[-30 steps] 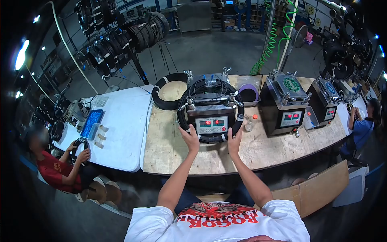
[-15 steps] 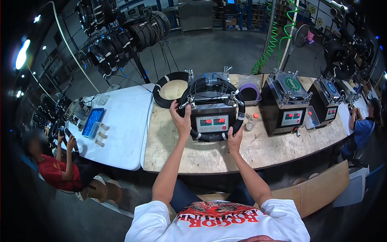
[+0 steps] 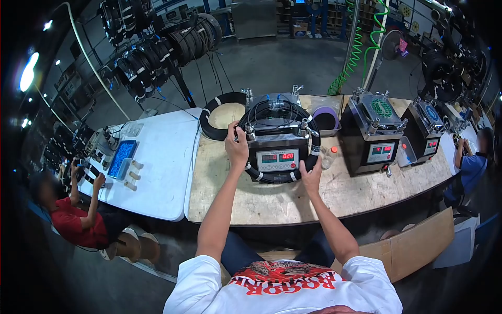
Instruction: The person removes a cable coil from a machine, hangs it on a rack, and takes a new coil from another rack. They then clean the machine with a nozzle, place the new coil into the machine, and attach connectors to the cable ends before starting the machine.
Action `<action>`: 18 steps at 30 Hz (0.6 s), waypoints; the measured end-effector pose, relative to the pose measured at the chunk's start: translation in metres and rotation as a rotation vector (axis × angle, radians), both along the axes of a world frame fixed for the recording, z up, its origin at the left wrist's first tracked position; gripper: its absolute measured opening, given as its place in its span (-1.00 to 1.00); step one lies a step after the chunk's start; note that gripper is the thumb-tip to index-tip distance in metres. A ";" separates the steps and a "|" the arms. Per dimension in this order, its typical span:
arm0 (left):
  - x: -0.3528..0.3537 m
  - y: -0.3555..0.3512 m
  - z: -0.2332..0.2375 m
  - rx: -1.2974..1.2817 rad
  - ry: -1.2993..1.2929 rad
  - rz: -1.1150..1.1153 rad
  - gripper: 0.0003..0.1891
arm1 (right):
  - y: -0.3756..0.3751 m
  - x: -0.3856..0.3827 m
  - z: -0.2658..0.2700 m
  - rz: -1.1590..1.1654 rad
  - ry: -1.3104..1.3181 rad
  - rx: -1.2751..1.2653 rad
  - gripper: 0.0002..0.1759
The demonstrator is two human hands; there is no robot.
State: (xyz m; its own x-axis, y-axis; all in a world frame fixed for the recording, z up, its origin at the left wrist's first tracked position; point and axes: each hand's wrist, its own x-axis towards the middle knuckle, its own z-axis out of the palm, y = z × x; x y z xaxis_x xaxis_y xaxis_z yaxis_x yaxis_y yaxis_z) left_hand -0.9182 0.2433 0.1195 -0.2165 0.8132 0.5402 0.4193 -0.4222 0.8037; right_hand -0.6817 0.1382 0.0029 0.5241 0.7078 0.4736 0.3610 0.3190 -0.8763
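A coil of black cable (image 3: 315,137) wrapped with white tape bands rings the front of a metal box-shaped machine (image 3: 276,140). The machine's panel, with red digits, shows through the coil. My left hand (image 3: 237,149) grips the coil's left side, fingers curled round it and partly hidden. At the lower right of the coil, my right hand (image 3: 311,175) holds it between thumb and fingers. Thinner cable loops run from the coil up to a clear block (image 3: 276,107) on the machine's top, where blue-tipped ends show.
Another black coil (image 3: 212,131) lies behind on the wooden table (image 3: 219,193). To the right stand two similar machines (image 3: 372,141), small bottles (image 3: 329,157) and a purple-rimmed tray (image 3: 325,118). The white table (image 3: 162,167) holds a blue tray (image 3: 123,157). Co-workers sit at both sides.
Digits on the front machine's panel have changed. Both my hands and the coil have shifted slightly right in view. The left co-worker's hands have moved apart.
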 end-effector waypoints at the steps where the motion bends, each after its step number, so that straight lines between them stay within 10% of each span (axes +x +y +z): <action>1: 0.000 0.002 -0.003 0.018 0.004 0.002 -0.61 | 0.005 0.005 0.009 -0.022 -0.029 0.043 -0.30; 11: 0.000 0.007 -0.011 0.091 -0.005 0.016 -0.61 | 0.061 0.032 0.139 0.060 -0.148 0.159 -0.57; 18: 0.002 0.003 -0.010 0.105 -0.017 0.045 -0.58 | 0.081 0.029 0.107 0.048 -0.083 0.181 -0.60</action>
